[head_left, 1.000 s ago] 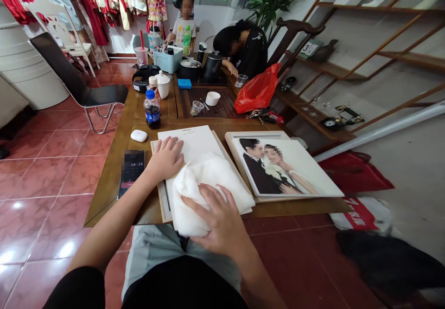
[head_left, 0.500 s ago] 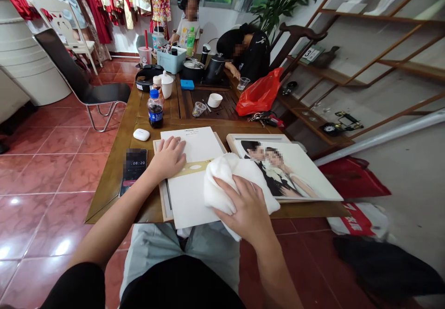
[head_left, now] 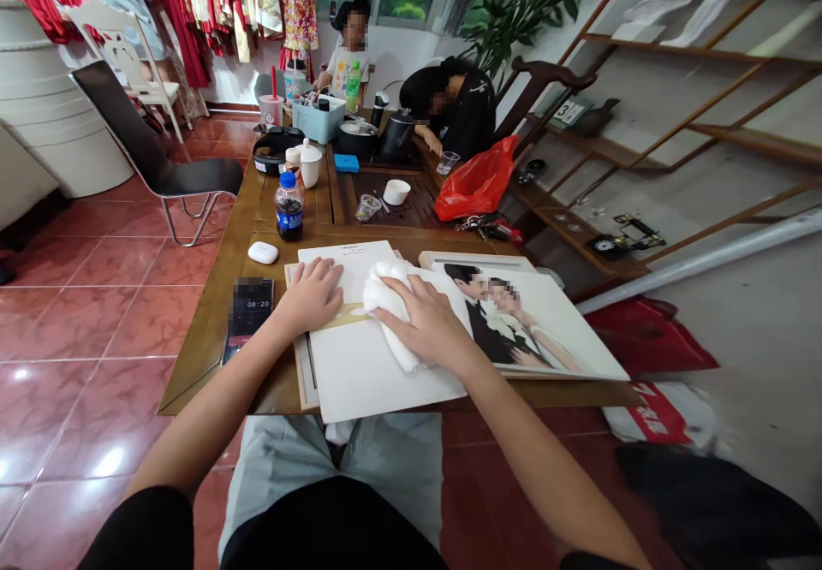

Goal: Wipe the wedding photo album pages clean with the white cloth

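Observation:
My left hand (head_left: 314, 294) lies flat with fingers spread on the upper left of a white board (head_left: 378, 373), which has small print near its top and a yellowish strip (head_left: 329, 317) across it. My right hand (head_left: 424, 317) grips a bunched white cloth (head_left: 389, 296) and presses it onto the board, over the right part of the strip. Under the board, a pale frame (head_left: 309, 390) shows along the left side. To the right, a wedding photo panel (head_left: 565, 330) rests on another light frame (head_left: 440, 259).
On the wooden table (head_left: 199, 356), a phone (head_left: 249, 309), a white earbud case (head_left: 263, 252) and a cola bottle (head_left: 288, 210) stand left of the board. Farther back are a red plastic bag (head_left: 475, 189), a white bowl (head_left: 396, 192) and a kettle (head_left: 396, 135). Two people sit at the far end.
My right hand has moved the cloth up and to the left across the board, uncovering its lower right part. My left hand stays in place.

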Demonstrator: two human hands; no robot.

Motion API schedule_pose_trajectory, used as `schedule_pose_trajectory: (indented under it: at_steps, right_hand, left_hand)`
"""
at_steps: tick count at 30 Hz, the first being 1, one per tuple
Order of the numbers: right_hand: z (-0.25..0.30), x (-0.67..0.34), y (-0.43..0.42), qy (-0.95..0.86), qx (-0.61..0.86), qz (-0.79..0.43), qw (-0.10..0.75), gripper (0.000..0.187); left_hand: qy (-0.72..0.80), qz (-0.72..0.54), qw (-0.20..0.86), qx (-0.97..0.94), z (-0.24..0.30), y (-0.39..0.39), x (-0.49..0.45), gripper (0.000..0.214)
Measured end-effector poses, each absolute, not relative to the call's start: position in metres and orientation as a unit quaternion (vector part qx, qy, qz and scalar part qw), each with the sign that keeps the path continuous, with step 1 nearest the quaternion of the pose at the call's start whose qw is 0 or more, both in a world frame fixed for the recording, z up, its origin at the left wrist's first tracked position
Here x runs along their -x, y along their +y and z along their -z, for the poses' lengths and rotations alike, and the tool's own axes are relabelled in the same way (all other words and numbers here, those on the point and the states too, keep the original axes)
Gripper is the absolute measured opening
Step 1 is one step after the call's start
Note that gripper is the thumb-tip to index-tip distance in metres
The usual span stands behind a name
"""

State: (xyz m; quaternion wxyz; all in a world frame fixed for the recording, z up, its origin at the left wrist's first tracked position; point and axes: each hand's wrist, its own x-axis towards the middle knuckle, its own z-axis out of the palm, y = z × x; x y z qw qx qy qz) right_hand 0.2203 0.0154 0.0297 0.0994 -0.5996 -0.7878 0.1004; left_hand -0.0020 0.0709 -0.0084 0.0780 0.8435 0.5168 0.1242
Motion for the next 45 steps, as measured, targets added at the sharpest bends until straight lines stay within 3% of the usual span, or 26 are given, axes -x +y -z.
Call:
schedule_pose_trajectory:
  at_steps: [7, 17, 26, 34, 38, 41, 45]
  right_hand:
    - [-0.039, -0.201, 0.027, -0.779, 0.626, -0.041, 0.008, 0.060]
    - [-0.035, -0.208, 0.005, -0.793, 0.609, -0.035, 0.007, 0.061]
    - [-0.038, -0.227, -0.033, -0.817, 0.565, -0.067, 0.088, 0.055]
    - [-0.083, -0.247, -0.052, -0.772, 0.539, -0.096, 0.324, 0.048]
    - [-0.106, -0.242, -0.046, -0.777, 0.498, -0.053, 0.380, 0.049]
    - [-0.107, -0.234, -0.019, -0.809, 0.483, -0.017, 0.334, 0.055]
    - [-0.079, -0.225, 0.043, -0.887, 0.435, -0.023, 0.151, 0.059]
  left_hand:
    - [0.519, -0.118, 0.085, -0.842, 0.009, 0.071, 0.003, 0.051]
    - [0.511, -0.125, 0.084, -0.846, 0.008, 0.070, 0.002, 0.051]
    - [0.511, -0.125, 0.082, -0.847, 0.009, 0.070, 0.003, 0.050]
    - [0.507, -0.120, 0.079, -0.850, 0.011, 0.071, 0.004, 0.050]
    - [0.510, -0.116, 0.081, -0.848, 0.010, 0.071, 0.004, 0.051]
    - [0.509, -0.113, 0.080, -0.850, 0.010, 0.071, 0.004, 0.051]
    - [0.511, -0.117, 0.074, -0.848, 0.012, 0.071, 0.003, 0.050]
